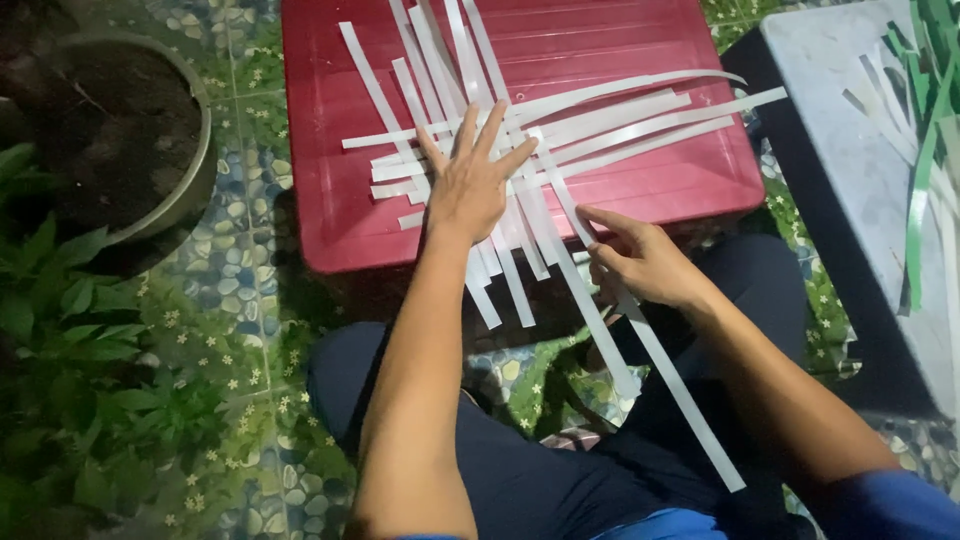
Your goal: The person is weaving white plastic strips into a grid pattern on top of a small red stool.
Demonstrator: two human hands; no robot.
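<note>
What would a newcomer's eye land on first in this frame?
The bright red lid at top centre, with crossed white strips spread over it. The left hand presses flat on the strips where they cross; the right hand, at the lid's near edge, pinches one long strip that runs down over the lap.

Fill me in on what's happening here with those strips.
A seated person is working white strips into a crisscross mat on top of a red plastic box. The left hand lies flat, fingers spread, pressing the crossed strips down. The right hand pinches one long strip that runs off the box edge and over the lap. A grey stool at the right carries more green and white strips. A plant pot stands at the left.
</note>
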